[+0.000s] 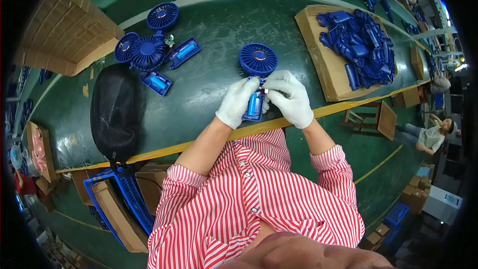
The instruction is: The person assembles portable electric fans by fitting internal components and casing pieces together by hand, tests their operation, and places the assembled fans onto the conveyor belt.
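A blue handheld fan (258, 60) lies on the green bench in front of me, its round grille away from me and its opened handle toward me. Inside the handle shows a light-blue battery cell (253, 103). My left hand (239, 100), in a white glove, grips the handle's left side near its neck. My right hand (290, 98), gloved too, has thumb and finger pinched at a small white connector (266, 90) with thin wires beside the handle. What lies under the fingertips is partly hidden.
Several blue fans (149, 52) with opened handles lie to the left. Nearer stands a black case (115, 112); a cardboard box (69, 30) is behind. On the right, a cardboard tray (321, 65) holds a heap of blue shells (361, 45). Yellow tape (328, 110) marks the near edge.
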Demonstrator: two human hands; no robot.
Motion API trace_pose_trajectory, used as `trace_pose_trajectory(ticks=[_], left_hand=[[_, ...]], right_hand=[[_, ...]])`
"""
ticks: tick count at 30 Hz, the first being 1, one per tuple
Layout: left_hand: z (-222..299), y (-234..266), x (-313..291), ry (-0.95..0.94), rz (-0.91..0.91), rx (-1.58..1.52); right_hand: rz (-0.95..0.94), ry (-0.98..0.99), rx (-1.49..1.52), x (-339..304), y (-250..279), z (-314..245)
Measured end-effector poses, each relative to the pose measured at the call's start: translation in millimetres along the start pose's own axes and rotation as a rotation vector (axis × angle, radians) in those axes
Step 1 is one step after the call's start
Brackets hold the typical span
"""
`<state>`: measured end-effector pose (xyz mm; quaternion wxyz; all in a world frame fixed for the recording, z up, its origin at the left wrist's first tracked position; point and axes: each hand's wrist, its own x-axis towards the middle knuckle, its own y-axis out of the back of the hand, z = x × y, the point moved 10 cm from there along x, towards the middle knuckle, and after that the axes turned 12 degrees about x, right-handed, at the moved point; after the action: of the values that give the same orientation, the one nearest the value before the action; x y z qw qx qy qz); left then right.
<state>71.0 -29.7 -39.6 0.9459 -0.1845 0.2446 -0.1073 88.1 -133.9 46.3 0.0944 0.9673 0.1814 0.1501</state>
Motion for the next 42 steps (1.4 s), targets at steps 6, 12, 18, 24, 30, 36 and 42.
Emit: trace_pose_trajectory(ticks=[6, 12, 18, 24, 30, 36, 42], left_hand=[[-3, -2, 2, 0.0, -0.033, -0.018], [-4, -2, 2, -0.007, -0.051, -0.03], [-7, -1, 5, -0.026, -0.047, -0.015], [-9, 0, 3, 0.027, -0.056, -0.047], [-11, 2, 6, 0.002, -0.042, -0.039], [-6, 0, 3, 0.002, -0.051, -0.022], [0, -1, 1, -0.02, -0.038, -0.007]], right_hand=[[-0.03, -0.001, -0.088, 2, -2, -1], [-0.018, 0.08, -0.262, 0, -7, -15], [0.004, 0.197, -0.396, -3, -10, -23], [-0.042, 0.102, -0.357, 1, -11, -13], [-0.026, 0.1, -0.355, 1, -11, -13], [0.048, 0.079, -0.345, -1, -7, -10], [0.012, 0.197, -0.453, 0, -12, -20]])
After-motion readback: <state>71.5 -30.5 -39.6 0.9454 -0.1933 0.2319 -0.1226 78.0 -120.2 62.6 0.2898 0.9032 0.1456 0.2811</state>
